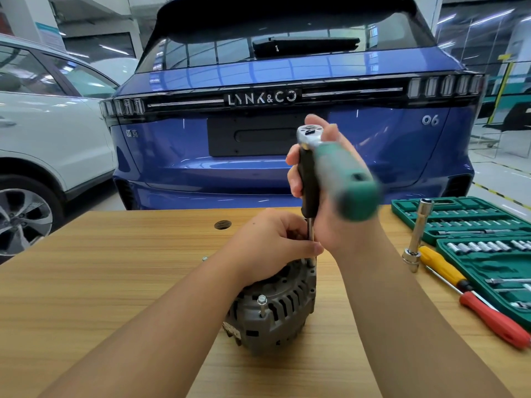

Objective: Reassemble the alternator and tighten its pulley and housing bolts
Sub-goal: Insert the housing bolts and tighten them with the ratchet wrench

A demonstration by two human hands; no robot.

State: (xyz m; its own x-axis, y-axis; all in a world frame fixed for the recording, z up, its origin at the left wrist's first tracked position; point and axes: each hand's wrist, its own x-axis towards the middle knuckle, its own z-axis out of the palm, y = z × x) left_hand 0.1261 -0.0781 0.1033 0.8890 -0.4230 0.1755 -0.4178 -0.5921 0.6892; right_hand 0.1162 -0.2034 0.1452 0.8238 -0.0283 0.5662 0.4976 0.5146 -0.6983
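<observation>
Right hand point(321, 179) grips the ratchet wrench point(330, 162) upright over the alternator point(273, 308). Left hand point(270, 242) pinches its extension shaft point(310, 231) just above the housing. Alternator sits mid-bench point(115, 282).

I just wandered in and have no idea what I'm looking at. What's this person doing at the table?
A person is putting an alternator back together on a wooden table. The right hand holds a green-handled ratchet on a long upright extension that reaches down to the alternator's top. The left hand rests on the alternator and pinches the extension near its lower end. One housing bolt nearer the camera stands proud, not yet driven in. An open socket set and two screwdrivers lie to the right.
</observation>
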